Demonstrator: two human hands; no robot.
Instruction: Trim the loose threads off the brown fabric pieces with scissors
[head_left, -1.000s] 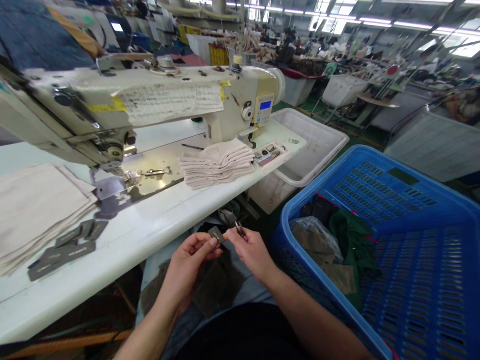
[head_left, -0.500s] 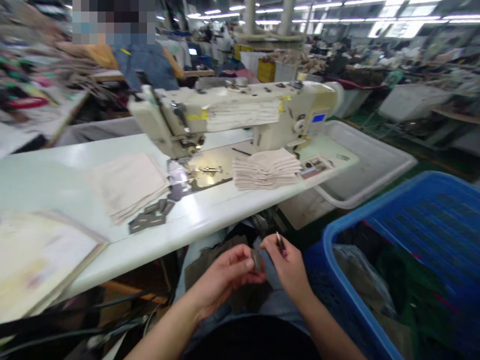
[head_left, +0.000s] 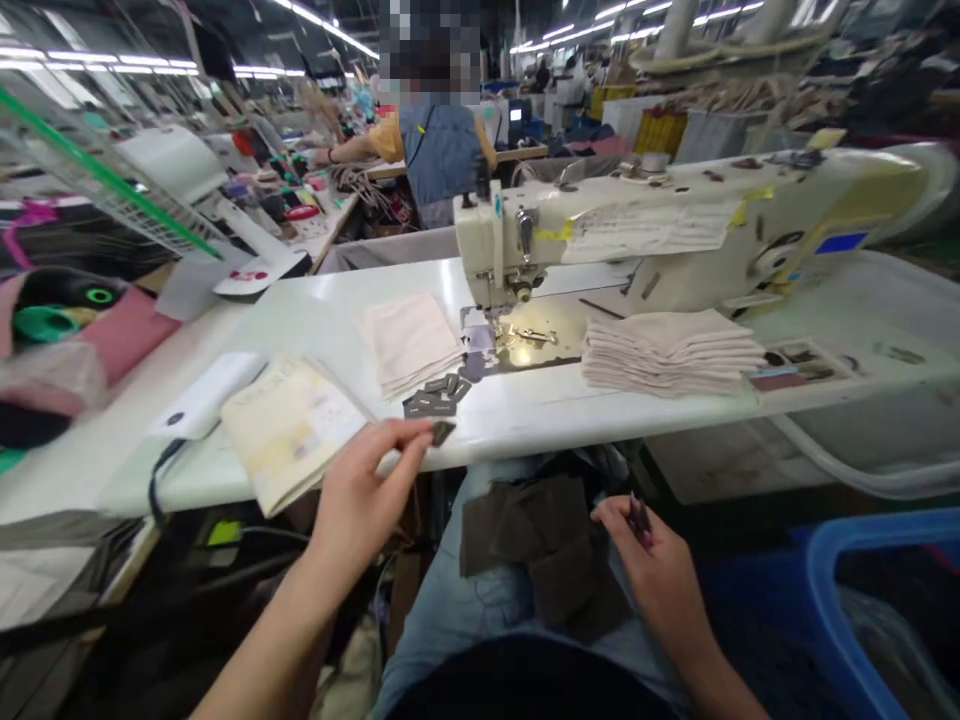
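Observation:
My left hand [head_left: 367, 495] pinches a small dark label [head_left: 442, 432] at the front edge of the white sewing table [head_left: 315, 320], just below a small pile of similar dark labels [head_left: 436, 397]. My right hand [head_left: 645, 560] rests low over my lap with a small thread snipper [head_left: 639, 515] between its fingers. Dark brown fabric pieces [head_left: 547, 550] lie on my lap between the hands. The cream sewing machine [head_left: 675, 225] stands behind, with beige fabric stacks to its left [head_left: 411, 340] and right [head_left: 671, 350].
An open paper booklet [head_left: 289, 425] and a white device with a cable [head_left: 202, 395] lie at the table's left. A blue plastic crate [head_left: 877, 600] stands at my right. A white bin [head_left: 900, 420] sits behind the table's right end. Another person [head_left: 439, 150] works behind the machine.
My view swung to the left. My left hand carried the small dark label away from the right hand, up toward the table edge. My right hand dropped to my lap with the snipper.

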